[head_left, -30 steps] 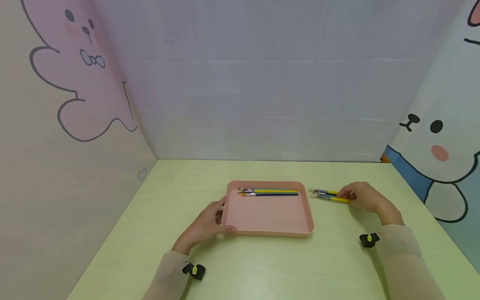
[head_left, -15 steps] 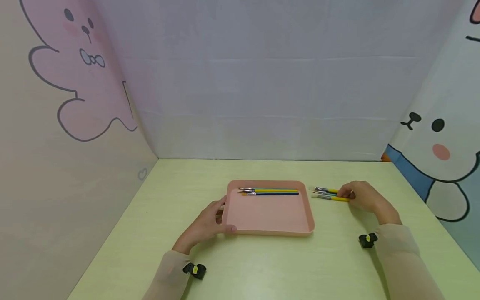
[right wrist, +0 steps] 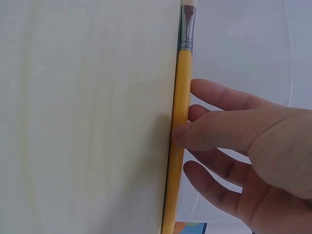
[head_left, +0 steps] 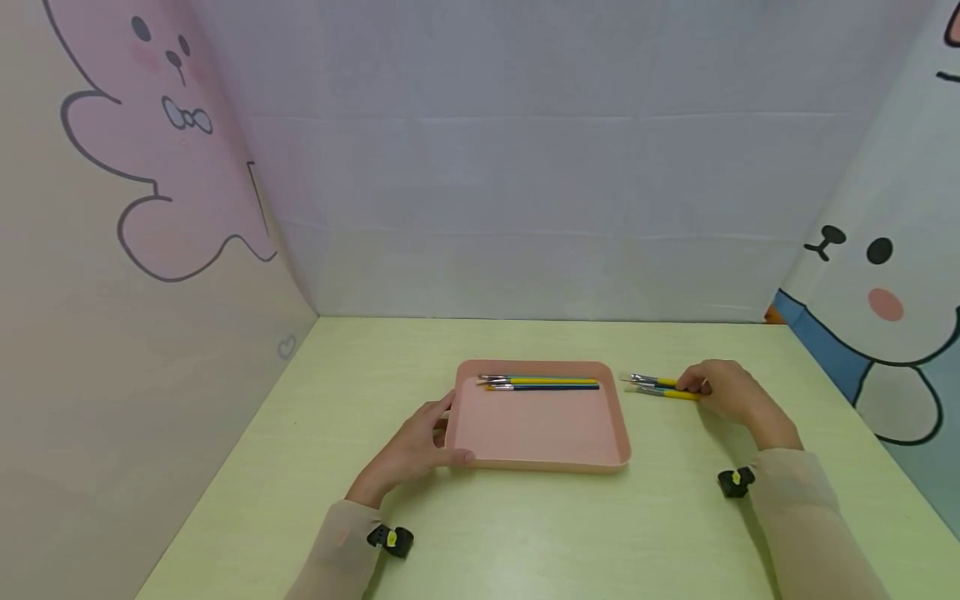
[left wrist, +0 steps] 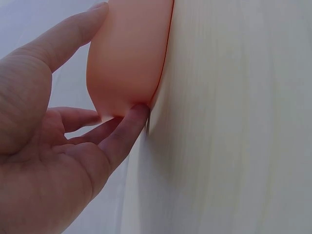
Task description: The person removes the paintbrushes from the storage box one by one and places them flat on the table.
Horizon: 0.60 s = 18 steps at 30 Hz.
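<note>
A pink rectangular tray (head_left: 540, 433) lies on the table, several paintbrushes (head_left: 551, 382) lined up along its back inside. My left hand (head_left: 411, 443) holds the tray's front left corner. In the left wrist view the thumb touches one side of the corner and the fingertips (left wrist: 139, 108) reach its lower edge. To the right of the tray, my right hand (head_left: 729, 395) pinches the handle ends of a small bundle of paintbrushes (head_left: 651, 390), bristles pointing left. A yellow-handled paintbrush (right wrist: 183, 83) lies under the thumb in the right wrist view; the brushes behind it are mostly hidden.
The pale yellow-green table (head_left: 510, 525) meets a plain light backdrop (head_left: 525, 208) at its back edge. Cartoon-printed side walls stand left and right. A small black device sits at each wrist, on the beige sleeves.
The front yellow brush has shifted back against the others, so the brushes at the right hand lie closer together. The left hand and tray stay in place.
</note>
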Motion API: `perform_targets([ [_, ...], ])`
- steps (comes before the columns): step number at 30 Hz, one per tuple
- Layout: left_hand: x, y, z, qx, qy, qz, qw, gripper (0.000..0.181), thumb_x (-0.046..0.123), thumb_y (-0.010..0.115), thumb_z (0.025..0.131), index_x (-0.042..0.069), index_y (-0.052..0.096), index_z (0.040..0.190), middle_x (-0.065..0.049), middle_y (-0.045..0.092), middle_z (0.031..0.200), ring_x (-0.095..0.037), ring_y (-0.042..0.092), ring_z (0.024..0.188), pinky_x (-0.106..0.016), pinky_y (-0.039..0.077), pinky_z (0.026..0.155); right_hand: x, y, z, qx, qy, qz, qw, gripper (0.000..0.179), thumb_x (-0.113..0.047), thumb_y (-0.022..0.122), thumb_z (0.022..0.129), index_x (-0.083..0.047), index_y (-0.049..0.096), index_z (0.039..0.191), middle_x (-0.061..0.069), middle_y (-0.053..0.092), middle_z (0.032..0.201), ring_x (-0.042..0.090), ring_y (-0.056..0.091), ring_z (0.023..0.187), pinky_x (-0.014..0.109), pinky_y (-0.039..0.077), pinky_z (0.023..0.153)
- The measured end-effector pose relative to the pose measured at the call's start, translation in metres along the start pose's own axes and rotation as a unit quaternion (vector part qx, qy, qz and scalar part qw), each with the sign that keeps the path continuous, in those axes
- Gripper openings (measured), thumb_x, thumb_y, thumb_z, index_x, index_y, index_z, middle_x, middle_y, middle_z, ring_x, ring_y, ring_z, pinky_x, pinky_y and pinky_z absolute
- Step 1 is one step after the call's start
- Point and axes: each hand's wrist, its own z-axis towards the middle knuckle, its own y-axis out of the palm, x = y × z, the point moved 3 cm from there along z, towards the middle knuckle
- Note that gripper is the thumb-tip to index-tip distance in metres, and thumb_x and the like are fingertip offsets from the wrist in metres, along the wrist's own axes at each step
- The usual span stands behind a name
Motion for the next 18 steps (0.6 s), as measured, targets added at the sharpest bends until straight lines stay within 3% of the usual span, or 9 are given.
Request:
perform_targets([
  [18, -0.001, 0.000, 0.001, 0.002, 0.000, 0.002, 1.0000, 0.112, 0.030, 0.095, 0.082, 0.016, 0.027, 0.170, -0.016, 0.046, 0.156, -0.033, 0.056, 0.138, -0.046, 0.052, 0.113, -0.017, -0.010, 0.000, 0.011, -0.025, 0.001, 0.9996, 0.031, 0.014, 0.078, 0.085, 0.002, 0.078, 0.113, 0.018, 0.075, 0.105, 0.037, 0.069, 0.092, 0.057, 0.060, 0.084],
])
